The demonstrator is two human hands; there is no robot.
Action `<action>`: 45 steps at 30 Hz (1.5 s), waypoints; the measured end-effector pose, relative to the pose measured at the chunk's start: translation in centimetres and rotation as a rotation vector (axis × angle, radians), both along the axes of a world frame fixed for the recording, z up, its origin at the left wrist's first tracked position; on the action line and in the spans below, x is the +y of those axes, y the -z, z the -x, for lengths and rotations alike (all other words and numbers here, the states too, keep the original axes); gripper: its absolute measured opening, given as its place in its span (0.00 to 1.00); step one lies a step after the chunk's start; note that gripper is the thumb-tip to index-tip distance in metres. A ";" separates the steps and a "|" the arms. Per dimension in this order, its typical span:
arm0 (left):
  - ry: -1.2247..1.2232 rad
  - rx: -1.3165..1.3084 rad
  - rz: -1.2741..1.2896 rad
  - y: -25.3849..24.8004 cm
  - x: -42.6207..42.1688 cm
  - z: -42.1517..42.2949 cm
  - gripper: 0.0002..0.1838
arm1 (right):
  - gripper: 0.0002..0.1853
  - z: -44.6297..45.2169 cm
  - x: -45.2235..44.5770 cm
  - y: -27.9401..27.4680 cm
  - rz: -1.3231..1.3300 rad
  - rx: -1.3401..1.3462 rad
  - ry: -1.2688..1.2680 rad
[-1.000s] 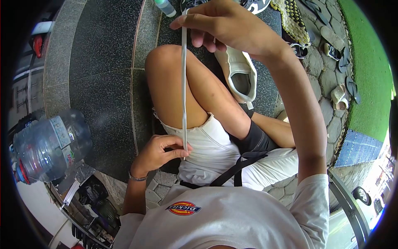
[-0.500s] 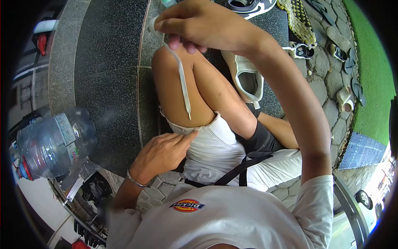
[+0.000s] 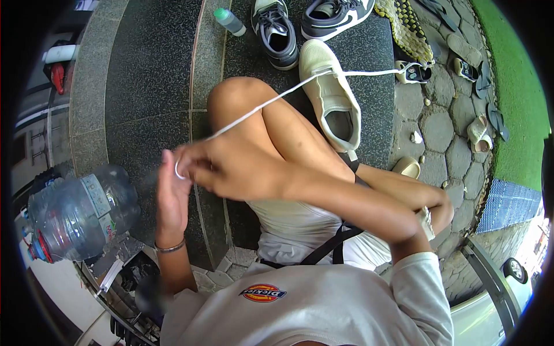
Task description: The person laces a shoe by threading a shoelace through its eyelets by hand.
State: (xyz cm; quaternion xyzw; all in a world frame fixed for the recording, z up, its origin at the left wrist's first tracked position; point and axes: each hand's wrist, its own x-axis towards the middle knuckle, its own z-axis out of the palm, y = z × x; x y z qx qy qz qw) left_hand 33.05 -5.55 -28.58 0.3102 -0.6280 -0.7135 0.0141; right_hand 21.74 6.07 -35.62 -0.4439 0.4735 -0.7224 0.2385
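Observation:
A white shoelace (image 3: 259, 108) runs taut from the eyelets of a cream shoe (image 3: 340, 123) down to my right hand (image 3: 231, 164), which is closed on it in front of my knee. The lace's other end stretches right from the shoe, over the step's edge. A small white loop of lace shows between my two hands. My left hand (image 3: 174, 199), with a bracelet at the wrist, is upright beside the right fingertips, its fingers stretched out and seen edge-on. Whether it touches the loop is unclear.
Dark sneakers (image 3: 276, 36) and a green-capped bottle (image 3: 229, 22) stand on the speckled step (image 3: 147, 75). A large plastic water jug (image 3: 81, 213) lies at left. Sandals (image 3: 479, 135) and a woven mat (image 3: 411, 29) are at right, near green turf (image 3: 522, 104).
My right hand has come down and left from above my knee, drawing the lace tight. My left hand has lifted off the shorts and moved left to meet it.

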 end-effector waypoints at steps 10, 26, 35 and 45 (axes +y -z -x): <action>0.009 0.155 -0.046 1.7 -0.6 -1.6 0.20 | 0.08 -4.4 4.5 0.6 -0.374 -0.072 -0.148; 0.132 -0.122 0.365 2.3 -1.2 -1.3 0.17 | 0.13 -0.7 14.3 -1.5 -0.604 0.450 0.514; 0.016 0.195 -0.172 -0.8 -2.6 5.9 0.16 | 0.11 2.1 13.6 -3.3 -0.582 0.509 0.653; 0.056 0.196 -0.303 1.3 -3.6 5.6 0.16 | 0.10 1.5 14.4 -0.6 -0.685 0.414 0.620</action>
